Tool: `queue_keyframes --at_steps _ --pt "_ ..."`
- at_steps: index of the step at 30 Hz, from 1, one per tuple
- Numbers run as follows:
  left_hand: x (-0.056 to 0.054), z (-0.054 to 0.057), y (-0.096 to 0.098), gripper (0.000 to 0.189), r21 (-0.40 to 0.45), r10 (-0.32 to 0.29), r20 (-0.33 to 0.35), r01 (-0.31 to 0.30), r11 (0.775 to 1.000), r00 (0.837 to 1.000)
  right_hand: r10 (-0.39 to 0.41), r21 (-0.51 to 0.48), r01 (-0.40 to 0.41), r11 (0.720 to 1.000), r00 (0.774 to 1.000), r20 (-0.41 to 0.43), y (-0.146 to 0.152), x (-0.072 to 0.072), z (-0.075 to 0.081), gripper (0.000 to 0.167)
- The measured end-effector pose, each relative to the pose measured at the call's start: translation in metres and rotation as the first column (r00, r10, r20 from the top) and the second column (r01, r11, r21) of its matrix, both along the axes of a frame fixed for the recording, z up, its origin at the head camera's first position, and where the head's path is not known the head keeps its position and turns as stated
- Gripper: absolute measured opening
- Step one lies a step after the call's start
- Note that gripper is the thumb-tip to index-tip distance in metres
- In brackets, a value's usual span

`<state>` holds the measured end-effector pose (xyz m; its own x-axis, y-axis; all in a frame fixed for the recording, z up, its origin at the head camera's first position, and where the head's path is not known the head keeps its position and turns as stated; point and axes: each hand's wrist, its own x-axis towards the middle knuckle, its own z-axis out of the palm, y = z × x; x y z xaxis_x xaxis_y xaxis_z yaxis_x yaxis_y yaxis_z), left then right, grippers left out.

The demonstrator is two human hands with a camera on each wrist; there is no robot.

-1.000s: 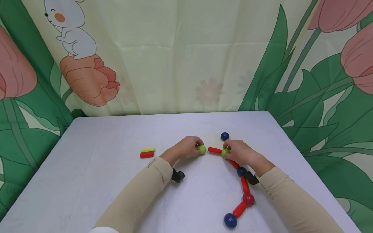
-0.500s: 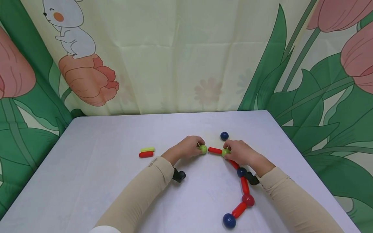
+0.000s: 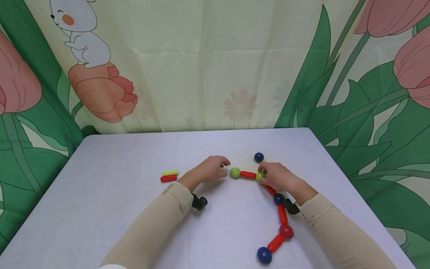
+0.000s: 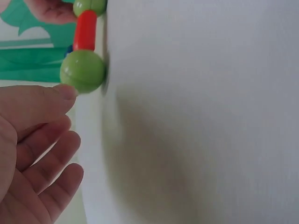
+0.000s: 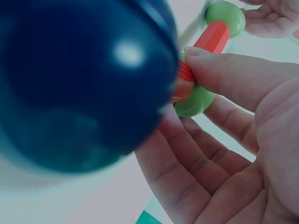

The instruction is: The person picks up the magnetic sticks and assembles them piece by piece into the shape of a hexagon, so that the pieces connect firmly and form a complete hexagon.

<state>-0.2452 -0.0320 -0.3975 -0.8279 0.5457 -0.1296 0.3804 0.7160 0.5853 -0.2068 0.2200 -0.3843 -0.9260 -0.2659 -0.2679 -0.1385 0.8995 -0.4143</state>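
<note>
The right hand pinches the green ball where two red rods meet, and that grip anchors the chain on the desk. Just left of it, a short red rod ends in a second green ball. The left hand lies relaxed beside that ball, holding nothing. A steady pinch should stop the chain swinging; nudges to the free ball are best kept gentle.

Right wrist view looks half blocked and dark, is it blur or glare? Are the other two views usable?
Right wrist: a dark blue ball fills the frame, blurred, with a small glare spot; the right hand is sharp. Left wrist: soft, table washed pale. Head: sharp, evenly lit.
</note>
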Motion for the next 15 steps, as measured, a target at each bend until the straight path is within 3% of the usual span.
queue_keyframes --at_steps 6,15 --pt "0.002 0.005 -0.025 0.039 -0.002 0.025 -0.046 -0.025 1.000 0.999 -0.005 -0.002 0.005 1.000 1.000 0.001 0.001 0.000 -0.001 0.035" --pt "0.017 0.007 -0.077 0.044 0.027 0.134 -0.086 -0.132 0.991 0.987 0.003 0.002 -0.003 1.000 1.000 -0.010 0.001 0.000 -0.002 0.036"
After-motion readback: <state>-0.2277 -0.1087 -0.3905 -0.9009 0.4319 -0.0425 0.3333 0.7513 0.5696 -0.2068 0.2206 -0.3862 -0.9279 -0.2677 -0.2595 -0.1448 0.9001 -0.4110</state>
